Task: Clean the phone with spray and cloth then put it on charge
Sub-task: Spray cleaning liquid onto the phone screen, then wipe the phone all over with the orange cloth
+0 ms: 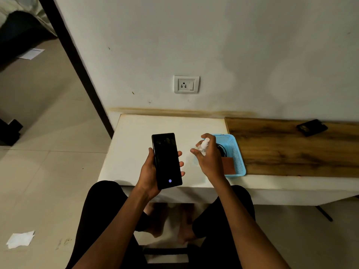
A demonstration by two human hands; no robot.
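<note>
White counter (pixel 136 133) against wall, socket (pixel 186 84) above. Left hand (pixel 150 172) grips phone (pixel 166 160) screen-up over counter edge, fingers curled round its sides. Right hand (pixel 208 155) holds small spray bottle (pixel 204 146), fingers wrapped round it, nozzle toward phone. Blue basket (pixel 238 156) beside holds cable and brown cloth. Risks: overspray into ports before charging; one-handed hold slipping once wet, phone falling to floor.

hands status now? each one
Left hand: grips the black slab phone.
Right hand: grips the small clear spray bottle.
</note>
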